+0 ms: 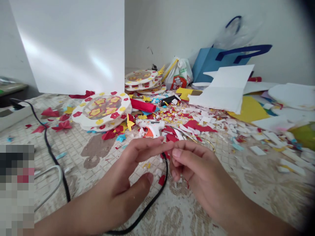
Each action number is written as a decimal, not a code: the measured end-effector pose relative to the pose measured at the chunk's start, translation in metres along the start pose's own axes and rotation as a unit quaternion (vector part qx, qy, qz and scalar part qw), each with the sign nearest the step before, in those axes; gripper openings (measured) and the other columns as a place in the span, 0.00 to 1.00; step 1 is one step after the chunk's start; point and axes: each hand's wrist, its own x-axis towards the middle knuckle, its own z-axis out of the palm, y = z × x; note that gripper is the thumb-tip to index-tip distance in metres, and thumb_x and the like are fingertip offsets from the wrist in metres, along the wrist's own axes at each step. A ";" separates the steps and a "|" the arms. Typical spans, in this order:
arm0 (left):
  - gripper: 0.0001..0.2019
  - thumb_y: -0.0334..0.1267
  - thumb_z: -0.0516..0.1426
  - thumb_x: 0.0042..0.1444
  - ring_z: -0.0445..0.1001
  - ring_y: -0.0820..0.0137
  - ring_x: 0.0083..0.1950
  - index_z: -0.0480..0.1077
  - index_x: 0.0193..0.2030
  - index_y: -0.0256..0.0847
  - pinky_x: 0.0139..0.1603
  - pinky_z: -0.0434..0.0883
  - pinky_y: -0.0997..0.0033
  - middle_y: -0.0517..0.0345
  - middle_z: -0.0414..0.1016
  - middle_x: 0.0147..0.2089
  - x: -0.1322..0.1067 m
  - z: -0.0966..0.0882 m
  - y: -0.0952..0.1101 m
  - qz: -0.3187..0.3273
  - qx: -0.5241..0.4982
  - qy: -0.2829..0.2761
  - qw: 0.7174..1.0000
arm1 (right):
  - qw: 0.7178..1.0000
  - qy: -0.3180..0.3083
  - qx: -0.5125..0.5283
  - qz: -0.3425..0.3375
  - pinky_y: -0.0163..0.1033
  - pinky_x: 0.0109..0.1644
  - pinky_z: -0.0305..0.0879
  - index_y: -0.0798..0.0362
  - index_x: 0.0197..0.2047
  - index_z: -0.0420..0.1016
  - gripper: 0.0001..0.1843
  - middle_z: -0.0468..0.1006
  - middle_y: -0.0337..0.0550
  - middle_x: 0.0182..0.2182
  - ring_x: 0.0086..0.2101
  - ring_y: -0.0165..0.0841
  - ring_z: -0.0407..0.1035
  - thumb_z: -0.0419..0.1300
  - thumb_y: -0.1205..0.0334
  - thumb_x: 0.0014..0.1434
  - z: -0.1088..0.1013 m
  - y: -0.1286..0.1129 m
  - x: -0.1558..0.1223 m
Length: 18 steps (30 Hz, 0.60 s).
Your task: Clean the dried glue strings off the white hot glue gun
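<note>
My left hand (124,183) is held above the table with its fingers stretched out and its thumb apart. My right hand (200,167) has thumb and forefinger pinched together at the left fingertips; whatever may be between them is too small to tell. Just beyond both hands lies a white glue gun (155,127) with an orange trigger, partly covered by the left fingers. Its black cord (157,196) runs down between my hands. Behind on the left sits a round white paper lantern (85,123) decorated with red and yellow flowers.
Paper scraps (204,118) in white, red, yellow and blue litter the table (172,216). More round flowered pieces (141,77) are stacked at the back. A white board (73,46) stands left, a plastic bag (180,73) and blue bag (206,64) behind. Cut white card (221,91) lies right.
</note>
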 end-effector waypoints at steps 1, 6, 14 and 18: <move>0.24 0.27 0.46 0.60 0.49 0.69 0.67 0.46 0.60 0.53 0.65 0.51 0.64 0.59 0.54 0.65 0.000 0.000 0.000 0.000 0.027 -0.001 1.000 | 1.000 0.004 -0.003 0.003 0.30 0.25 0.57 0.53 0.24 0.71 0.08 0.67 0.34 0.16 0.20 0.25 0.61 0.58 0.63 0.54 0.000 0.000 0.000; 0.30 0.25 0.49 0.56 0.53 0.69 0.65 0.47 0.62 0.53 0.65 0.53 0.68 0.61 0.55 0.64 0.001 0.003 0.001 0.046 0.195 0.010 0.980 | 0.999 0.026 -0.018 0.032 0.32 0.23 0.54 0.53 0.25 0.71 0.07 0.66 0.34 0.16 0.19 0.26 0.59 0.58 0.63 0.53 0.000 0.003 0.002; 0.33 0.24 0.52 0.51 0.55 0.62 0.64 0.51 0.63 0.49 0.64 0.58 0.61 0.57 0.57 0.63 -0.001 0.006 0.003 0.086 0.243 0.035 0.966 | 0.998 0.011 -0.014 0.054 0.33 0.21 0.48 0.52 0.21 0.66 0.11 0.61 0.32 0.14 0.17 0.24 0.53 0.54 0.62 0.54 0.001 0.002 0.001; 0.33 0.23 0.52 0.51 0.56 0.62 0.64 0.53 0.63 0.50 0.64 0.59 0.61 0.58 0.58 0.63 -0.001 0.009 0.005 0.063 0.190 0.022 0.980 | 0.998 0.003 -0.016 0.055 0.33 0.21 0.48 0.52 0.20 0.64 0.11 0.60 0.32 0.14 0.17 0.25 0.52 0.52 0.64 0.53 0.002 0.000 0.001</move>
